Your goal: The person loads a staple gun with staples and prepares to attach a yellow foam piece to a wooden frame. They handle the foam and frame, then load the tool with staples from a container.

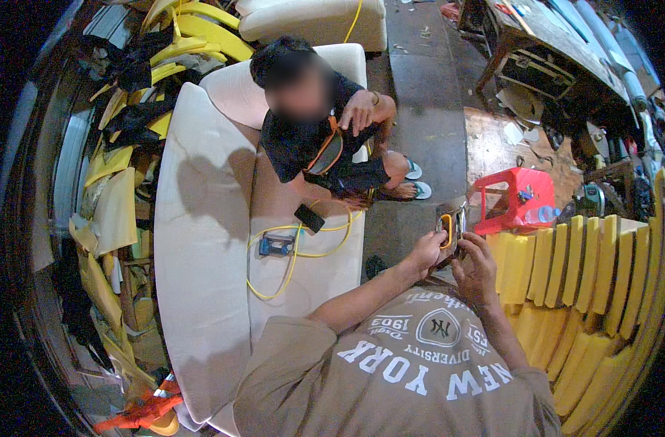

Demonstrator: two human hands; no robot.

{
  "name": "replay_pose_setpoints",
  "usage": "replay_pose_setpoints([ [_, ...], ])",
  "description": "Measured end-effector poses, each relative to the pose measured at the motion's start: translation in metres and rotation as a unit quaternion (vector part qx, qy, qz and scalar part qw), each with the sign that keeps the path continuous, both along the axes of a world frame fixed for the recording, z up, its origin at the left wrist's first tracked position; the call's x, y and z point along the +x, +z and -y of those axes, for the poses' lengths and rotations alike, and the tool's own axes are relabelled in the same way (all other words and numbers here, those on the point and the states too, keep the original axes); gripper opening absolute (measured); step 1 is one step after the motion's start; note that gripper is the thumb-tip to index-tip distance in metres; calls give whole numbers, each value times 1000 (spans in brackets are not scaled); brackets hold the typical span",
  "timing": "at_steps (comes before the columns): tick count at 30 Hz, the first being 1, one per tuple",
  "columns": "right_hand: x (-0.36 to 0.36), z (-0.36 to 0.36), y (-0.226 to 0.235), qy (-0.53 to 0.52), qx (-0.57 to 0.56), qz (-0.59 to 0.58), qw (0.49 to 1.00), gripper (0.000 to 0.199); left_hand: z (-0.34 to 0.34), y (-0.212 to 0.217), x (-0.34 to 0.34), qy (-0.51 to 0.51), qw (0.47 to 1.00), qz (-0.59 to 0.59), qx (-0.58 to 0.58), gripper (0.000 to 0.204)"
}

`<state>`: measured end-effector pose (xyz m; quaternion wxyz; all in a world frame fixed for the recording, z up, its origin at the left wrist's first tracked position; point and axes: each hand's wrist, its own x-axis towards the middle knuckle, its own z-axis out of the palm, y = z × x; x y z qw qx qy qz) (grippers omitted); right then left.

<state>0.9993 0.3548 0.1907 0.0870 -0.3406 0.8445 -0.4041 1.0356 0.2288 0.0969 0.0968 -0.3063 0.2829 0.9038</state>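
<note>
My left hand [428,251] is closed around a dark and silver tool with a yellow-orange loop [446,231], held upright in front of my chest; its exact kind is hard to make out. Close on its right, my right hand [476,266] has bent fingers pressed against the tool's lower end. What lies between those fingertips is hidden. To the left, on the pale sofa [201,218], rest a blue and grey device [275,245] and a black phone [309,218]. Loops of thin yellow hose [274,295] run around them.
A person in dark clothes [296,146] sits on the sofa, facing my side. Right of my hands stands a red plastic stool [518,193] with a clear bottle [542,215] on it. Rows of yellow foam pieces [565,262] stand nearby. A workbench [543,44] fills the far right.
</note>
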Motion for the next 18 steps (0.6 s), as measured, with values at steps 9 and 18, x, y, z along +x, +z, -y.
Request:
replay_pose_setpoints([
  [9,-6,0,3,43,10,20,999,38,1,-23,3,1,1000,-7,-12,27],
  [18,-17,-4,-9,38,2,30,999,29,9,-53,17,-13,1000,23,-13,27],
])
